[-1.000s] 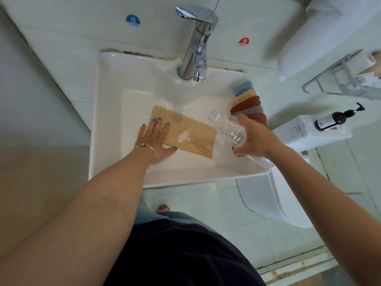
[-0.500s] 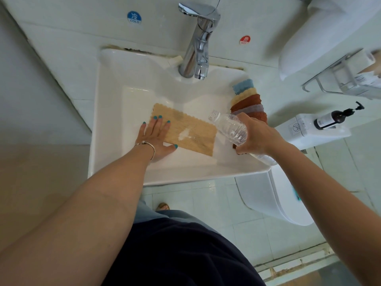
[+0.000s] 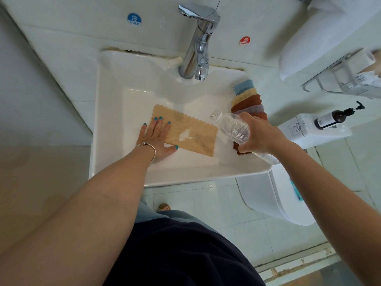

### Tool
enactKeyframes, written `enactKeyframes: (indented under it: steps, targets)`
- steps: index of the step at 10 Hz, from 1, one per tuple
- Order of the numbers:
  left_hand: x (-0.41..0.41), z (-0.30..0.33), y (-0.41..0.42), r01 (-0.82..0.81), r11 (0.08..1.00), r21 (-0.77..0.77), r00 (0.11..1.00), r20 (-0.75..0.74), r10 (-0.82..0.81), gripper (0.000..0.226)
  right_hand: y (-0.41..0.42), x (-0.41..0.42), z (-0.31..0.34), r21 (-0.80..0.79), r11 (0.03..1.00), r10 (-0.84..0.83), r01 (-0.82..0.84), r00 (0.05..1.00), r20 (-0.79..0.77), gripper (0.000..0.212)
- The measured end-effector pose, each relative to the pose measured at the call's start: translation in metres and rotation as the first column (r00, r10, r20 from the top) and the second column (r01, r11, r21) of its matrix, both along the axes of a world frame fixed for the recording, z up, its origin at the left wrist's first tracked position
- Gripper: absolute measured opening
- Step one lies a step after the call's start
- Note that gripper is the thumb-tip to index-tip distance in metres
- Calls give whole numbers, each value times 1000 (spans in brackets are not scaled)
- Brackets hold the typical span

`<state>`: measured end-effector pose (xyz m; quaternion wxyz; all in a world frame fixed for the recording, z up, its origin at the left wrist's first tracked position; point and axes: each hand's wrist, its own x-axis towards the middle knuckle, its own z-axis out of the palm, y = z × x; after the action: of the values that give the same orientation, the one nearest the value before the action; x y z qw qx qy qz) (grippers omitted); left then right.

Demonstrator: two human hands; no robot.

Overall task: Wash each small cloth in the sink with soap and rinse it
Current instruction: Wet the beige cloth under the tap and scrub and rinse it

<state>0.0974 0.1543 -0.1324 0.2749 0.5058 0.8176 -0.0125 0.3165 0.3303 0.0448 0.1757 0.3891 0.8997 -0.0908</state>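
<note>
My left hand (image 3: 157, 139) presses the tan cloth (image 3: 191, 131) flat; my right hand (image 3: 257, 135) grips the tilted bottle (image 3: 231, 125). I pour sparingly onto the white patch (image 3: 184, 134), probably soap.

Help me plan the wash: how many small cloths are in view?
6: one tan cloth flat in the white sink; five fanned on its right rim. More may be hidden.

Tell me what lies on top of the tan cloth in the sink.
On the tan cloth the left hand rests flat at its left end, and a white blob, probably soap, sits mid-cloth. The cloth's part beneath the hand is hidden.
</note>
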Motion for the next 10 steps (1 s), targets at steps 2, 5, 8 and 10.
enactKeyframes:
  steps: [2,5,8,10]
  targets:
    - [0,-1,0,-2,1000,-1,1000,-4,2,88,2,-2,0,-10,1000,-1,1,1000,4,86]
    - [0,0,0,-3,1000,-1,1000,0,3,87,-4,-16,0,-48,997,56,-62,991,-123,86]
    - [1,3,1,-6,1000,-21,1000,1,6,87,0,-25,-3,-168,984,-13,-67,899,-438,80]
    - [2,2,2,-19,999,-28,1000,2,19,87,23,-29,-11,-244,967,-212,69,747,-630,86]
